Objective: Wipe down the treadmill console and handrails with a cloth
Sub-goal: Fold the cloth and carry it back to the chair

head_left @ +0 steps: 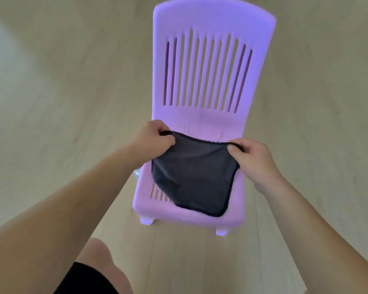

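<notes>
While both hands pinch its top corners, soft dark cloth (194,177) drapes over slatted plastic chair (210,66).

Both bare arms are stretched forward and down. The left hand (152,137) and right hand (253,154) are each closed in a thumb-and-finger pinch, set apart.

A lilac plastic chair (202,115) stood on a pale wood-look plank floor (62,92). Its tall backrest was cut with narrow vertical slots, and shorter slots ran along the seat's front left. Two stubby front legs rested on the boards. Soft, even light fell across the floor.
</notes>
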Tool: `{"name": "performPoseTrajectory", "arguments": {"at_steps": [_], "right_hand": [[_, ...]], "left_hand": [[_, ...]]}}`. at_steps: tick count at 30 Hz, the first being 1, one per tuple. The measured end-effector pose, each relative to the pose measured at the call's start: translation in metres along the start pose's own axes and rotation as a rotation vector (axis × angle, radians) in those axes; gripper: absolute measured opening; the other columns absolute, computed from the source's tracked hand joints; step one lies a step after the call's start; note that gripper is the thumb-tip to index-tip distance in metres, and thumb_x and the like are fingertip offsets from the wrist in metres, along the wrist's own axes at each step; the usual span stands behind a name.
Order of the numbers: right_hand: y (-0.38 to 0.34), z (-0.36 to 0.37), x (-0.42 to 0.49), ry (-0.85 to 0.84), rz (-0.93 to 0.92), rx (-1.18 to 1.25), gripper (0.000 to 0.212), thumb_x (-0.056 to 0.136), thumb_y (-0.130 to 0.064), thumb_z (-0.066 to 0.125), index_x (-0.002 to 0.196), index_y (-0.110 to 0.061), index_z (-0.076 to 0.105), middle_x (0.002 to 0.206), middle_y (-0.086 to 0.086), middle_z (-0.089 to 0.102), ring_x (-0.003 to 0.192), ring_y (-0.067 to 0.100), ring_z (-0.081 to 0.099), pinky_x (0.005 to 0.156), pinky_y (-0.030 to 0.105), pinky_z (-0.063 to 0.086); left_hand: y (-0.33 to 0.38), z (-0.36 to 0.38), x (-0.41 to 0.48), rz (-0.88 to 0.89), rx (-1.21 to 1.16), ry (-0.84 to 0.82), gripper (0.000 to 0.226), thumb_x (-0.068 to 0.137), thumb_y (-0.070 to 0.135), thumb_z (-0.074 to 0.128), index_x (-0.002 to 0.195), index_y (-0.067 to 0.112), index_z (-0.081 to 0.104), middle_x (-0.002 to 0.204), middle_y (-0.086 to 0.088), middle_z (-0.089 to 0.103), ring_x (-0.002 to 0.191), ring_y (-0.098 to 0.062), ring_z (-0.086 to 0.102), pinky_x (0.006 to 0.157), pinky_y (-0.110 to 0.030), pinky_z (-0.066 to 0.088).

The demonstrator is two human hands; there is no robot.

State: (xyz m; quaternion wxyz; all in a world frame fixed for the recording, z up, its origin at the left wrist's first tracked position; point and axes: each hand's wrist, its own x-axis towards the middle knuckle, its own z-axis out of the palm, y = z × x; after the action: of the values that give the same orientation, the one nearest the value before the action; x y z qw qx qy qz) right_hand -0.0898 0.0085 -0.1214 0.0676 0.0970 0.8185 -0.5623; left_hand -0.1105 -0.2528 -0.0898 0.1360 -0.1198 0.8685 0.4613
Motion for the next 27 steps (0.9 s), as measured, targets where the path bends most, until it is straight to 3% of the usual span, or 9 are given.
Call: {"name": "performPoseTrajectory", "arguments": {"at_steps": [6, 10, 15, 18, 20, 22, 24, 25, 27], "right_hand": [[0.006, 0.012, 0.021, 0.213, -0.12, 0.065, 0.019, 0.093, -0.012, 0.069, 0.1, -0.027, 0.078, 0.098, -0.019, 0.076, 0.092, -0.004, 0.069, 0.09, 0.018, 0.051], [-0.008, 0.014, 0.018, 0.206, -0.191, 0.059, 0.019, 0.092, -0.01, 0.068, 0.098, -0.023, 0.079, 0.093, -0.015, 0.076, 0.089, -0.002, 0.069, 0.085, 0.013, 0.051], [0.003, 0.006, 0.003, -0.196, -0.176, -0.257, 0.027, 0.083, -0.003, 0.064, 0.081, -0.026, 0.077, 0.074, -0.015, 0.072, 0.068, -0.004, 0.062, 0.068, 0.011, 0.045], [0.009, 0.001, -0.005, -0.42, -0.146, -0.493, 0.025, 0.078, -0.008, 0.066, 0.076, -0.03, 0.077, 0.093, -0.013, 0.072, 0.086, -0.001, 0.066, 0.08, 0.021, 0.052], [0.014, -0.001, -0.013, -0.482, -0.182, -0.635, 0.009, 0.077, -0.028, 0.072, 0.069, -0.03, 0.077, 0.104, -0.016, 0.068, 0.1, -0.005, 0.059, 0.086, 0.02, 0.049], [0.019, 0.0, -0.017, -0.444, -0.235, -0.676, 0.032, 0.077, -0.056, 0.066, 0.061, -0.029, 0.074, 0.105, -0.021, 0.064, 0.105, -0.006, 0.054, 0.086, 0.023, 0.046], [0.02, 0.003, -0.015, -0.253, -0.305, -0.59, 0.036, 0.084, -0.055, 0.061, 0.063, -0.028, 0.072, 0.1, -0.017, 0.063, 0.098, 0.003, 0.058, 0.085, 0.031, 0.048], [0.021, 0.004, -0.012, -0.149, -0.341, -0.606, 0.027, 0.088, -0.05, 0.062, 0.075, -0.029, 0.074, 0.1, -0.013, 0.063, 0.1, 0.011, 0.058, 0.086, 0.034, 0.049], [0.027, 0.007, -0.003, -0.046, -0.327, -0.797, 0.028, 0.092, -0.042, 0.063, 0.108, -0.021, 0.073, 0.116, -0.004, 0.06, 0.116, 0.022, 0.05, 0.093, 0.036, 0.048]], "left_hand": [[-0.021, 0.004, 0.035, 0.146, 0.006, 0.2, 0.02, 0.09, 0.008, 0.058, 0.089, 0.026, 0.069, 0.086, 0.007, 0.069, 0.079, -0.013, 0.063, 0.07, -0.026, 0.052], [-0.022, 0.007, 0.036, 0.156, -0.163, 0.268, 0.017, 0.093, 0.011, 0.063, 0.094, 0.027, 0.069, 0.088, 0.009, 0.069, 0.081, -0.008, 0.063, 0.076, -0.023, 0.053], [-0.042, 0.016, 0.022, 0.148, -0.126, 0.17, 0.018, 0.093, 0.005, 0.061, 0.094, 0.022, 0.067, 0.092, -0.005, 0.071, 0.085, -0.02, 0.066, 0.079, -0.036, 0.056], [-0.049, 0.012, 0.006, 0.144, -0.058, 0.056, 0.036, 0.081, -0.012, 0.05, 0.083, 0.019, 0.069, 0.094, -0.004, 0.074, 0.084, -0.017, 0.068, 0.076, -0.037, 0.059], [-0.055, 0.007, -0.004, 0.154, 0.023, -0.07, 0.039, 0.078, -0.016, 0.049, 0.076, 0.016, 0.072, 0.107, 0.003, 0.072, 0.095, -0.006, 0.067, 0.078, -0.026, 0.054], [-0.056, 0.003, -0.009, 0.133, 0.035, -0.157, 0.036, 0.08, -0.01, 0.055, 0.075, 0.016, 0.078, 0.123, 0.01, 0.067, 0.112, 0.0, 0.061, 0.087, -0.017, 0.047], [-0.053, 0.003, -0.006, 0.092, -0.059, -0.161, 0.021, 0.085, 0.008, 0.063, 0.08, 0.018, 0.081, 0.125, 0.012, 0.066, 0.117, -0.003, 0.059, 0.095, -0.021, 0.045], [-0.053, 0.004, -0.002, 0.097, -0.05, -0.099, 0.017, 0.09, 0.018, 0.065, 0.083, 0.017, 0.08, 0.121, 0.01, 0.069, 0.114, -0.006, 0.06, 0.098, -0.025, 0.045], [-0.057, 0.009, 0.009, 0.207, 0.246, 0.048, 0.023, 0.094, 0.036, 0.066, 0.101, 0.017, 0.076, 0.122, 0.0, 0.07, 0.117, -0.019, 0.059, 0.102, -0.037, 0.046]]}}
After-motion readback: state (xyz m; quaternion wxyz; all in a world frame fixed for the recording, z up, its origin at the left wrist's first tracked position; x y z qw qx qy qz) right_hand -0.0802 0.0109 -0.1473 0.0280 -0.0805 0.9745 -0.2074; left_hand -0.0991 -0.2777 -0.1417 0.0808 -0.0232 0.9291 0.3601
